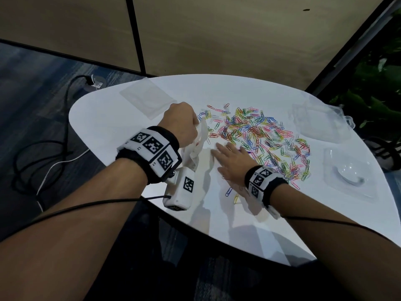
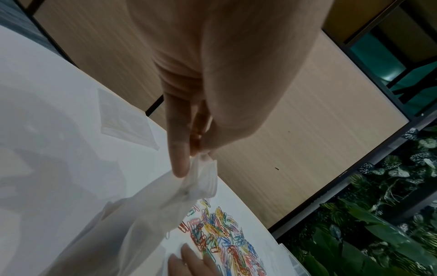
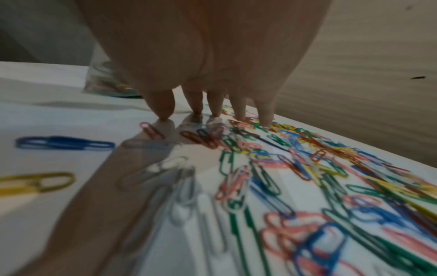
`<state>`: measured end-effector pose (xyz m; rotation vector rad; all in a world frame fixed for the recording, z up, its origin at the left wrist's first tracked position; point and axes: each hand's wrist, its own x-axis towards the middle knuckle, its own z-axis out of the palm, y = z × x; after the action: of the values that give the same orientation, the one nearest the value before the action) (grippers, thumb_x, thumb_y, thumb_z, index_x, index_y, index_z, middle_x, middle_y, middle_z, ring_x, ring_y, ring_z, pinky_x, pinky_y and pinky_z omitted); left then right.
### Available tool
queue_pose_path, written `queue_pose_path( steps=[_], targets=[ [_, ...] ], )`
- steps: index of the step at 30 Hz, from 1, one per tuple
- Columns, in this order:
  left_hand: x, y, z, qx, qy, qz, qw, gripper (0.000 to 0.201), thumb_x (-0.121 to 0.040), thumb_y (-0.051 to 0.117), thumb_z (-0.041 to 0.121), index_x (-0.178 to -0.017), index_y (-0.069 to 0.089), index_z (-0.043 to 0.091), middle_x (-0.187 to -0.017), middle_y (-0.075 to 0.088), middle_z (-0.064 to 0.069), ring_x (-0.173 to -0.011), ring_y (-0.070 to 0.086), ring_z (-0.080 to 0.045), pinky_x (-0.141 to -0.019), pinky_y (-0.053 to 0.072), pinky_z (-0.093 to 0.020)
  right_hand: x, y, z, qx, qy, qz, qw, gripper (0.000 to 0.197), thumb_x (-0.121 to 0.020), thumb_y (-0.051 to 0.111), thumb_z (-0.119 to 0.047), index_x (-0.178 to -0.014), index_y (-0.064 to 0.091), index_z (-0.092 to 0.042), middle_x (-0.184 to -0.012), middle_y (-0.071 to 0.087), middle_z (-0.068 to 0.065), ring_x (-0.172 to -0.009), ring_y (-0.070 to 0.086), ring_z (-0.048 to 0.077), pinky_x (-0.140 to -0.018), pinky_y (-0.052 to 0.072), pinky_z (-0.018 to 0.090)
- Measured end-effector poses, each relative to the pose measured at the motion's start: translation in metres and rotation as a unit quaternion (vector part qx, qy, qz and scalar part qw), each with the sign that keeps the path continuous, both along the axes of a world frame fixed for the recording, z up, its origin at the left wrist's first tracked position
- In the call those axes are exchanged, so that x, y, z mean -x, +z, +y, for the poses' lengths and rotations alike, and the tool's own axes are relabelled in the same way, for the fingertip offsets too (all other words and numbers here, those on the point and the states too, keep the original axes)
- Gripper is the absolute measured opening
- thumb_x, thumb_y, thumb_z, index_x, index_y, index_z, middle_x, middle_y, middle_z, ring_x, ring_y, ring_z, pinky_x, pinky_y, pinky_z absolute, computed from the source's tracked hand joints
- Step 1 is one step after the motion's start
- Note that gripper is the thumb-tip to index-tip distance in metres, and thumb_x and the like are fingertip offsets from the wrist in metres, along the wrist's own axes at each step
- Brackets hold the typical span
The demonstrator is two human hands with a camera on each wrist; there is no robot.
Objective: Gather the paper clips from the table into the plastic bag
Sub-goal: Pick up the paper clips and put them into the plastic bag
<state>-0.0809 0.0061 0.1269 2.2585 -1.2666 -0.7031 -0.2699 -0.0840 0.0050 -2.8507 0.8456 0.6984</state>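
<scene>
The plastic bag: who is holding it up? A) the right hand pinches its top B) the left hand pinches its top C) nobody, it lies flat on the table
B: the left hand pinches the top edge of the plastic bag and lifts it, while the right hand lies spread, fingers straight, on the table at the edge of the paper clips.

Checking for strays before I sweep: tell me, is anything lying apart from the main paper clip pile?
Yes. A blue clip and a yellow clip lie apart from the pile, on the table's near side beside the right wrist. Nothing looks damaged.
</scene>
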Motion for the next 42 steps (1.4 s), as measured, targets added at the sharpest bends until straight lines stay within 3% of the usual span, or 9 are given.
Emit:
queue_pose_path(
  steps=[5,8,10,18,21,26,31,36,42],
  targets=[
    [0.003,0.0,-0.001,-0.002,-0.01,-0.01,1.0,0.033,-0.085,0.054,0.001,-0.108,0.074,0.012,-0.111,0.069,-0.016,-0.098,0.067,-0.03,-0.076,0.052,-0.029,0.012,-0.007,-0.019,-0.024,-0.054,-0.038,0.998,0.053,-0.101,0.04,-0.023,-0.151,0.024,-0.015,-0.161,0.016,0.007,-0.143,0.025,0.038,-0.11,0.037,0.051],
    [0.004,0.001,-0.001,-0.009,-0.012,-0.013,1.0,0.034,-0.085,0.055,0.001,-0.109,0.075,0.012,-0.111,0.071,-0.015,-0.1,0.067,-0.03,-0.078,0.052,-0.028,0.01,-0.014,-0.021,0.027,-0.023,-0.092,0.995,0.025,-0.085,0.062,-0.007,-0.109,0.056,-0.01,-0.117,0.051,0.014,-0.094,0.054,0.032,-0.069,0.047,0.035],
    [0.005,0.001,-0.001,-0.009,-0.013,-0.012,1.0,0.034,-0.086,0.054,0.001,-0.11,0.075,0.012,-0.109,0.072,-0.016,-0.099,0.069,-0.03,-0.082,0.055,-0.03,0.006,-0.01,-0.018,0.047,-0.028,-0.093,0.994,0.015,-0.08,0.064,0.001,-0.084,0.056,-0.011,-0.09,0.05,0.009,-0.07,0.048,0.024,-0.057,0.044,0.031],
    [0.008,0.002,0.0,-0.019,-0.02,-0.015,1.0,0.033,-0.088,0.053,0.001,-0.112,0.074,0.011,-0.107,0.073,-0.014,-0.096,0.07,-0.03,-0.085,0.057,-0.033,0.007,0.006,-0.022,-0.023,-0.2,-0.175,0.964,0.017,-0.089,0.061,-0.007,-0.094,0.075,-0.013,-0.09,0.07,0.006,-0.082,0.066,0.022,-0.077,0.058,0.03],
    [0.009,0.003,-0.001,-0.022,-0.019,-0.013,0.999,0.033,-0.088,0.054,0.001,-0.112,0.074,0.012,-0.106,0.073,-0.014,-0.096,0.071,-0.03,-0.084,0.057,-0.032,0.015,0.022,-0.036,-0.143,-0.38,-0.253,0.878,0.011,-0.082,0.074,-0.012,-0.092,0.077,-0.016,-0.082,0.073,0.001,-0.079,0.069,0.017,-0.075,0.057,0.025],
    [0.012,0.004,-0.001,-0.022,-0.015,0.0,1.0,0.032,-0.089,0.053,-0.001,-0.111,0.073,0.01,-0.105,0.072,-0.015,-0.095,0.072,-0.031,-0.09,0.059,-0.037,0.013,0.062,-0.041,-0.426,-0.506,-0.436,0.61,0.016,-0.08,0.073,0.004,-0.095,0.071,-0.001,-0.086,0.073,0.015,-0.076,0.074,0.023,-0.08,0.06,0.031],
    [0.016,0.002,-0.001,-0.02,-0.019,0.01,1.0,0.035,-0.087,0.053,-0.003,-0.113,0.073,0.008,-0.108,0.072,-0.016,-0.097,0.071,-0.033,-0.091,0.059,-0.039,-0.012,0.096,-0.022,-0.558,-0.461,-0.471,0.504,0.028,-0.086,0.069,0.003,-0.114,0.064,0.004,-0.095,0.073,0.014,-0.088,0.073,0.02,-0.074,0.058,0.02],
    [0.021,0.001,0.001,-0.01,-0.032,0.005,0.999,0.03,-0.084,0.051,0.0,-0.1,0.076,0.008,-0.1,0.073,-0.018,-0.092,0.072,-0.033,-0.088,0.059,-0.04,-0.034,0.096,0.01,-0.55,-0.458,-0.453,0.532,0.014,-0.087,0.062,0.011,-0.097,0.059,0.002,-0.082,0.069,0.02,-0.074,0.072,0.026,-0.071,0.061,0.025],
    [0.026,0.0,0.0,-0.003,-0.04,0.01,0.999,0.024,-0.084,0.054,0.0,-0.087,0.077,0.007,-0.085,0.071,-0.012,-0.087,0.072,-0.031,-0.082,0.061,-0.039,-0.04,0.088,0.021,-0.361,-0.385,-0.445,0.723,0.008,-0.079,0.074,0.007,-0.078,0.068,0.002,-0.067,0.069,0.017,-0.065,0.072,0.028,-0.069,0.063,0.035]
  ],
)
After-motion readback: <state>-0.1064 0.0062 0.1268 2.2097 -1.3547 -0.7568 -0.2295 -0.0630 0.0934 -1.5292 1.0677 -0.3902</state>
